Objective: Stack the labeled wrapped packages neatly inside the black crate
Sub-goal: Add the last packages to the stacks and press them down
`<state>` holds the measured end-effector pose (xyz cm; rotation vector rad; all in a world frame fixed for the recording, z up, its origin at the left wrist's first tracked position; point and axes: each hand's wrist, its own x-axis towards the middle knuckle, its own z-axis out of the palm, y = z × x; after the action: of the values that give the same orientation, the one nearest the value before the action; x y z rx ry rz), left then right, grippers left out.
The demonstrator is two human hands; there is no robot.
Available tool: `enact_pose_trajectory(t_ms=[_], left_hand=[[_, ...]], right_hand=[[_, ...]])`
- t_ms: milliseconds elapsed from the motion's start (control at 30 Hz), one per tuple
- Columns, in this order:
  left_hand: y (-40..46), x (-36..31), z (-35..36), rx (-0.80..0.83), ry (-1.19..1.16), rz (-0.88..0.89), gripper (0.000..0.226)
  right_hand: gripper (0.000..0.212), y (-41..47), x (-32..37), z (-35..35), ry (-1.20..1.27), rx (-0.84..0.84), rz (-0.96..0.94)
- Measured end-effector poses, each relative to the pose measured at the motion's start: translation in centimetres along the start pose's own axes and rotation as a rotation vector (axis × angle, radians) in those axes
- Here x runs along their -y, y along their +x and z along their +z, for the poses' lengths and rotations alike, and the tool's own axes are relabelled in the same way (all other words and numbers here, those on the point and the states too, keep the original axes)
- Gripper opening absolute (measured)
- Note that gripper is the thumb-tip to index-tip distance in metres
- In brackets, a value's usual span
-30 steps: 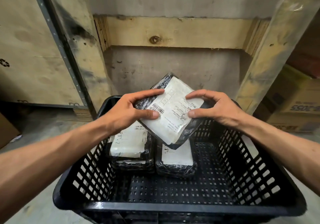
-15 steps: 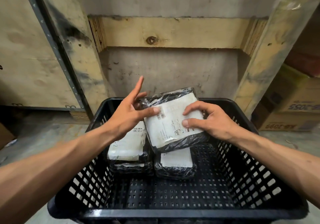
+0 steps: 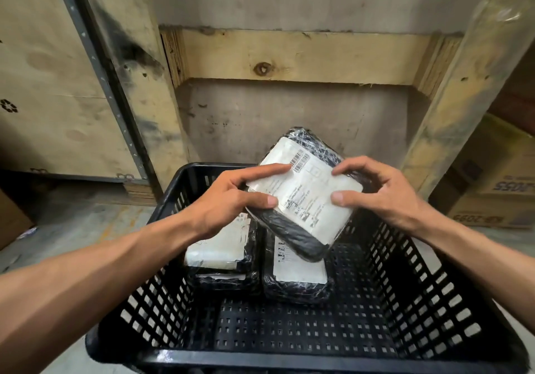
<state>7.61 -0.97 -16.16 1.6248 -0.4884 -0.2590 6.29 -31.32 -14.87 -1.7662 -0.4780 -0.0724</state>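
Observation:
A black-wrapped package with a white label is tilted in the air above the far part of the black crate. My left hand grips its left edge, thumb on the label. My right hand holds its right edge. Below, inside the crate, a stack of two labeled packages sits at the far left, and another labeled package lies just right of that stack, partly hidden by the held one.
The crate's near half and right side show bare perforated floor. A wooden pallet frame rises behind the crate. Cardboard boxes stand at the right, a plywood panel at the left.
The held package has turned so its barcode end points away and it tilts more steeply. My left hand, fingers lifted half a second ago, now grips the package's left edge again.

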Motion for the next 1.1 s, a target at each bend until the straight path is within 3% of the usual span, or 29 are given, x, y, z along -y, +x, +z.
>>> enact_pose_trajectory(t_ms=[167,300,367,433,533,667,733,933,1100], left_hand=[[-0.2,-0.6,-0.7,0.067,0.185,-0.053,0.059],[-0.8,0.9,0.4,-0.161,0.095,-0.075,0.106],[-1.4,1.9,1.8,-0.204,0.097,-0.099,0.111],[-1.6,2.9,3.2,-0.13,0.117,-0.088,0.111],[-1.0,3.4,4.4,-0.063,0.124,-0.096,0.108],[0.3,3.5,4.5,-0.032,0.171,-0.171,0.098],[0.6,3.9,4.6,0.016,0.234,-0.241,0.103],[0.7,5.5,4.7,0.199,0.523,-0.406,0.162],[1.1,6.2,5.1,0.159,0.715,-0.494,0.164]], right_hand=[[0.06,-1.2,-0.5,0.4,-0.128,0.282,0.127],[0.059,-3.2,-1.8,2.4,-0.173,0.168,0.108],[0.062,-3.9,-2.5,3.2,-0.087,0.083,0.12],[0.068,-3.9,-3.2,3.4,0.033,0.026,0.15],[0.089,-3.6,-3.7,3.1,0.01,0.07,0.211],[0.135,-3.2,-4.5,2.4,-0.089,0.247,0.369],[0.148,-3.1,-5.1,2.4,-0.121,0.282,0.445],[0.149,-3.1,-7.3,3.1,-0.202,0.352,0.547],[0.145,-2.4,-8.4,4.1,-0.314,0.436,0.587]])
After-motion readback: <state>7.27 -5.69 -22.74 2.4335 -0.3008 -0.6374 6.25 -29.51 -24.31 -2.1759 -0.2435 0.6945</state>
